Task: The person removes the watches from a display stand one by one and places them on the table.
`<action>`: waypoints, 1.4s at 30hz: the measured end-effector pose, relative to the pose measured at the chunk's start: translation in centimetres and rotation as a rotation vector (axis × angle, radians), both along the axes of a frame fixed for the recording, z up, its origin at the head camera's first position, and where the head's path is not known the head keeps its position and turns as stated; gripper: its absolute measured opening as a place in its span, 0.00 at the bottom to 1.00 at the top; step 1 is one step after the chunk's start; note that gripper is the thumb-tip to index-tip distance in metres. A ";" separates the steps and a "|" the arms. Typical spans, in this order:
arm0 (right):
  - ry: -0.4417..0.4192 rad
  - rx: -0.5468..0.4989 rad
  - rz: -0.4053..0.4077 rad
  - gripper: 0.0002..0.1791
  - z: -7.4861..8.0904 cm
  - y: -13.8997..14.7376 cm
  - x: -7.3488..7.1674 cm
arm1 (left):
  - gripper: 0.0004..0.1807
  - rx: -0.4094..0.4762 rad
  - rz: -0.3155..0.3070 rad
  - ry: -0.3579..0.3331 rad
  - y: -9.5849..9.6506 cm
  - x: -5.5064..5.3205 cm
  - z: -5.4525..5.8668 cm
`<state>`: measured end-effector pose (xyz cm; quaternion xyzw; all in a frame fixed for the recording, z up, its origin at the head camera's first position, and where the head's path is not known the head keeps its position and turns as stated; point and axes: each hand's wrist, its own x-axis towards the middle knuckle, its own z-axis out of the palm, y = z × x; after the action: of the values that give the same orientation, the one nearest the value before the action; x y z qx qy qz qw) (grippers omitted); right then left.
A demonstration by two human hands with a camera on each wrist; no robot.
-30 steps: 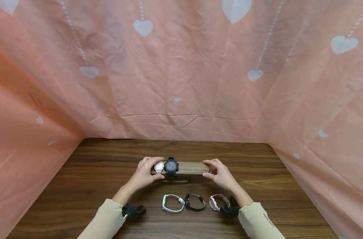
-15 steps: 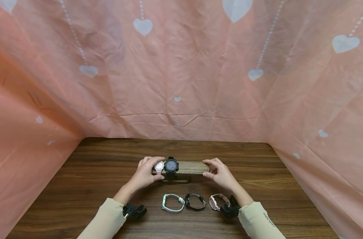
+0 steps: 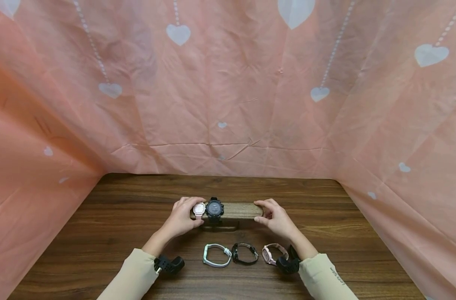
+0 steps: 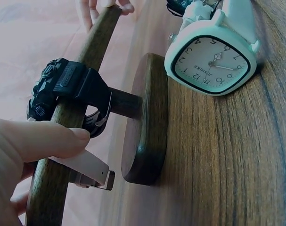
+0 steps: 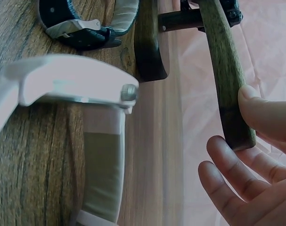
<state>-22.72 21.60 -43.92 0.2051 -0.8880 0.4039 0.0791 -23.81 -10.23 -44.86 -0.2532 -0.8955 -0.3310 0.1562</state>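
Head view | left grip (image 3: 180, 218) clasps round wooden bar (image 3: 239, 211) | right grip (image 3: 274, 216) pinches its end

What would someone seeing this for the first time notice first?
Both hands grip the ends of a wooden watch stand mid-table: left hand, right hand. A pink watch and a black watch sit on its bar near the left hand. Three more watches lie on the table in front, the white watch leftmost.

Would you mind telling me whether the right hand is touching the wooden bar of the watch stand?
Touching. In the right wrist view the right hand has its thumb pressed on the end of the wooden bar.
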 end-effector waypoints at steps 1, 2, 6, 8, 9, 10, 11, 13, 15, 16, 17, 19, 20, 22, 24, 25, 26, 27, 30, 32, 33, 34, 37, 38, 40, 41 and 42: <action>0.000 0.001 0.000 0.26 0.0 0.0 0.0 | 0.31 0.000 -0.003 -0.002 0.0 0.0 0.0; 0.001 0.002 0.000 0.26 0.0 0.0 0.0 | 0.31 0.002 -0.006 -0.003 -0.1 0.0 0.0; 0.011 0.004 0.002 0.26 0.0 0.0 0.0 | 0.30 0.015 -0.017 -0.010 -0.3 0.0 0.2; 0.020 0.004 0.003 0.26 0.0 0.1 0.1 | 0.29 0.020 -0.022 -0.010 -0.4 0.0 0.3; 0.024 0.003 0.003 0.25 0.0 0.1 0.1 | 0.29 0.022 -0.023 -0.012 -0.5 0.0 0.3; 0.028 0.004 0.002 0.25 0.0 0.1 0.1 | 0.29 0.022 -0.023 -0.016 -0.5 -0.1 0.3; 0.030 0.002 0.002 0.25 0.0 0.1 0.1 | 0.29 0.021 -0.022 -0.020 -0.6 -0.1 0.3; 0.029 0.002 0.001 0.25 0.0 0.1 0.1 | 0.30 0.020 -0.017 -0.033 -0.7 -0.1 0.3; 0.027 0.001 0.003 0.25 0.0 0.1 0.1 | 0.30 0.019 -0.015 -0.048 -0.8 -0.1 0.3; 0.025 0.001 0.003 0.25 0.0 0.1 0.1 | 0.30 0.015 -0.016 -0.050 -0.9 -0.1 0.3; 0.023 -0.001 0.005 0.25 0.0 0.1 0.1 | 0.30 0.014 -0.017 -0.052 -1.0 -0.2 0.3; 0.023 0.000 0.008 0.24 0.0 0.1 0.1 | 0.29 0.016 -0.024 -0.052 -1.2 -0.2 0.3; 0.023 0.000 0.007 0.25 0.0 0.1 0.1 | 0.29 0.017 -0.028 -0.049 -1.3 -0.2 0.3; 0.023 0.003 0.008 0.25 0.0 0.1 0.1 | 0.29 0.021 -0.035 -0.043 -1.5 -0.2 0.3; 0.020 0.006 0.007 0.25 0.0 0.1 0.1 | 0.29 0.024 -0.037 -0.040 -1.7 -0.2 0.3; 0.018 0.009 0.007 0.25 0.0 0.1 0.1 | 0.29 0.026 -0.038 -0.037 -1.8 -0.2 0.3; 0.014 0.009 0.006 0.25 0.1 0.2 0.1 | 0.29 0.028 -0.038 -0.037 -1.9 -0.2 0.3; 0.012 0.010 0.008 0.25 0.1 0.2 0.0 | 0.28 0.030 -0.038 -0.034 -2.0 -0.2 0.3; 0.004 0.006 0.008 0.26 0.2 0.3 0.0 | 0.28 0.033 -0.032 -0.034 -2.3 -0.2 0.3; 0.003 0.003 0.009 0.26 0.2 0.4 0.0 | 0.28 0.030 -0.029 -0.034 -2.6 -0.2 0.2; 0.002 0.003 0.009 0.26 0.2 0.4 0.0 | 0.28 0.030 -0.027 -0.034 -2.7 -0.2 0.2; 0.002 0.001 0.008 0.26 0.2 0.4 0.0 | 0.28 0.026 -0.025 -0.034 -2.8 -0.2 0.2; 0.002 0.003 0.005 0.26 0.1 0.4 -0.1 | 0.28 0.024 -0.028 -0.029 -3.1 -0.3 0.0; 0.002 0.002 0.005 0.26 0.1 0.4 -0.1 | 0.28 0.028 -0.032 -0.030 -3.2 -0.2 0.1; 0.003 -0.002 0.003 0.26 0.1 0.5 -0.1 | 0.28 0.036 -0.044 -0.032 -3.3 -0.2 0.1; 0.002 -0.004 0.002 0.26 0.1 0.5 -0.1 | 0.28 0.044 -0.052 -0.034 -3.3 -0.3 0.1; 0.006 -0.004 0.003 0.26 0.0 0.5 -0.1 | 0.28 0.052 -0.059 -0.038 -3.3 -0.3 0.1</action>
<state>-22.86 22.14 -43.89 0.2076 -0.8867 0.4051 0.0813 -24.07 -13.52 -44.74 -0.2691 -0.8814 -0.3635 0.1359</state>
